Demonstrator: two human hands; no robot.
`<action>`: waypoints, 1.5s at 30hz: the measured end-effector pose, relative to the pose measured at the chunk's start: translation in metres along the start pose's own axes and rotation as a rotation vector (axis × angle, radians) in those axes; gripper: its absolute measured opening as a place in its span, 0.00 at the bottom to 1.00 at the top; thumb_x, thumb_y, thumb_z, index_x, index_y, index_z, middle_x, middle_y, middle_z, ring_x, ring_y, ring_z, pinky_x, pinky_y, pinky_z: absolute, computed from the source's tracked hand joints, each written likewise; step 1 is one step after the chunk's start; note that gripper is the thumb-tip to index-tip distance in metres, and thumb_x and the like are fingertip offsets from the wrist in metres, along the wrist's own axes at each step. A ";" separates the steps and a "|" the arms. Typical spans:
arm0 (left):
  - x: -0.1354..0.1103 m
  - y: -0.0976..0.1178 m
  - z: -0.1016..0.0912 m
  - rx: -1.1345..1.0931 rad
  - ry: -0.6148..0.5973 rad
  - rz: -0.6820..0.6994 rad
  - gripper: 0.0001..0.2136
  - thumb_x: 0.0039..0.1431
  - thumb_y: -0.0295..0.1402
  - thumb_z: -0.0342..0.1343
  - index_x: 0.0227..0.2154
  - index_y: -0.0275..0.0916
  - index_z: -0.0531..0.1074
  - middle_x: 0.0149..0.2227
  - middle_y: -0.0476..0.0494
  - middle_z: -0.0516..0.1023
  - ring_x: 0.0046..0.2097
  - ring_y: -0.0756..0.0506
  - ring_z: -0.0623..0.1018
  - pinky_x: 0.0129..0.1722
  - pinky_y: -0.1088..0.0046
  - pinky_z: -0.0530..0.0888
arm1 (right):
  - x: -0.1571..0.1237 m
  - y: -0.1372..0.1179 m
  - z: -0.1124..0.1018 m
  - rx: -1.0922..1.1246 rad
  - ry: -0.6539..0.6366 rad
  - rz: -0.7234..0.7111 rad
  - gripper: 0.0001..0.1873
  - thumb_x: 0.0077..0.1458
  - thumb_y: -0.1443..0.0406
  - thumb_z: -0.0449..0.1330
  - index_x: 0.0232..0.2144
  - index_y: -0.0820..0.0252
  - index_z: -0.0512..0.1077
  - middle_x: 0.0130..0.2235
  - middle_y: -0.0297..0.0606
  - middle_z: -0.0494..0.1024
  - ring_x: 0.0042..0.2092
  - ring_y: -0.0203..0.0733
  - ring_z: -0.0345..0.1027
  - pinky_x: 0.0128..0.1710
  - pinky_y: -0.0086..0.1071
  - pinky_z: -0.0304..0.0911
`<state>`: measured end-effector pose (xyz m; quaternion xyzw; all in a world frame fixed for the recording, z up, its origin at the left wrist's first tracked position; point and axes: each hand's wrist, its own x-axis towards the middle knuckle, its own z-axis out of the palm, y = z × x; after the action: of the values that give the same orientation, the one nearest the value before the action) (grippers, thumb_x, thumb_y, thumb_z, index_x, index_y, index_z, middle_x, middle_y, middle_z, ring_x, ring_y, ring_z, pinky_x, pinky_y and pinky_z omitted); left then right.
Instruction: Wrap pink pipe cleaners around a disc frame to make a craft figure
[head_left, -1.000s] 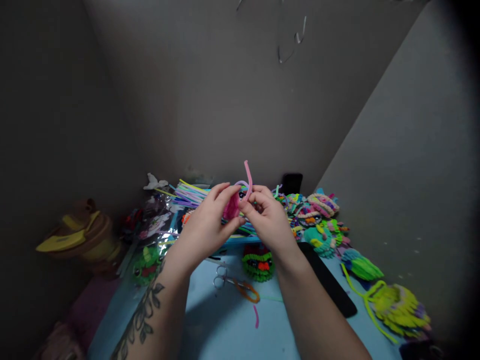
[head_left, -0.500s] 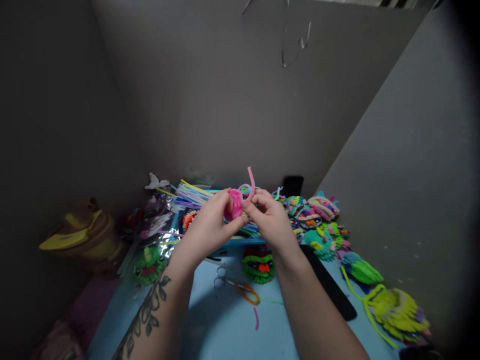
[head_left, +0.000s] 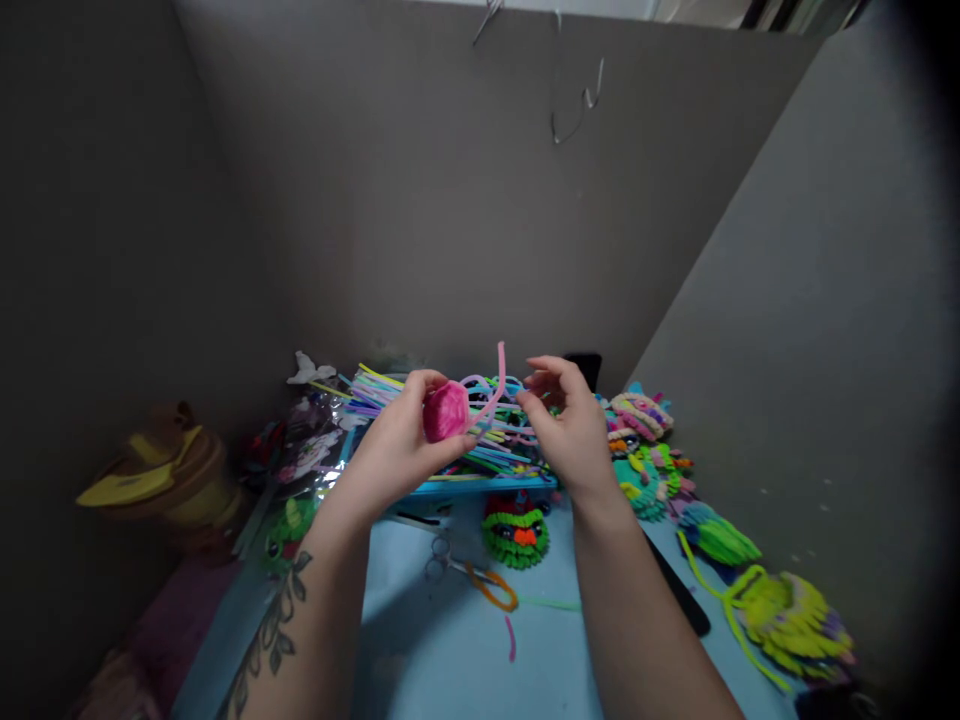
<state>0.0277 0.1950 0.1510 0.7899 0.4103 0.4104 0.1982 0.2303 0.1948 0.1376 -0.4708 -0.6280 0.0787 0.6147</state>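
A pink round piece of coiled pipe cleaner (head_left: 447, 411) is held in my left hand (head_left: 409, 430), between thumb and fingers. From its right side a lighter pink pipe cleaner end (head_left: 501, 372) sticks up in a curve. My right hand (head_left: 566, 420) is apart from it, a little to the right, with thumb and fingers spread and nothing seen between them. Beneath both hands lies a blue tray (head_left: 487, 487) filled with loose pipe cleaners (head_left: 517, 432) in many colours.
Scissors (head_left: 448, 560) lie on the blue tabletop (head_left: 420, 650) beside an orange loop (head_left: 491, 588) and a pink scrap (head_left: 511, 638). A green pipe-cleaner figure (head_left: 516, 535) stands before the tray. Several colourful figures (head_left: 645, 450) line the right side. At left is a brown and yellow pot (head_left: 180, 490).
My right hand has let go of the pink pipe cleaner and moved right, its fingers opening. My left hand has shifted slightly left with the pink piece, turning its round face into view.
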 end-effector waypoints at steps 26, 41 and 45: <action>-0.007 0.016 0.000 0.217 0.028 0.168 0.36 0.45 0.31 0.64 0.56 0.44 0.53 0.56 0.38 0.67 0.55 0.39 0.70 0.52 0.57 0.70 | -0.001 0.011 -0.001 -0.216 0.297 -0.344 0.06 0.54 0.70 0.59 0.32 0.56 0.75 0.33 0.37 0.75 0.37 0.41 0.69 0.39 0.37 0.66; -0.001 0.007 0.010 0.231 0.259 0.269 0.34 0.46 0.28 0.64 0.56 0.42 0.56 0.53 0.38 0.69 0.53 0.39 0.70 0.50 0.59 0.71 | -0.019 -0.038 -0.012 0.171 0.138 -0.432 0.15 0.47 0.76 0.63 0.34 0.52 0.76 0.33 0.33 0.77 0.35 0.39 0.71 0.34 0.33 0.67; 0.000 0.006 0.010 0.248 0.278 0.345 0.33 0.48 0.27 0.63 0.57 0.41 0.55 0.54 0.38 0.69 0.53 0.41 0.71 0.50 0.60 0.71 | -0.016 -0.035 -0.009 0.201 0.065 -0.285 0.09 0.48 0.73 0.63 0.31 0.53 0.76 0.31 0.32 0.77 0.35 0.37 0.71 0.35 0.32 0.66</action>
<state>0.0386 0.1922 0.1491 0.8025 0.3399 0.4893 -0.0316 0.2173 0.1599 0.1523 -0.3154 -0.6571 0.0380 0.6836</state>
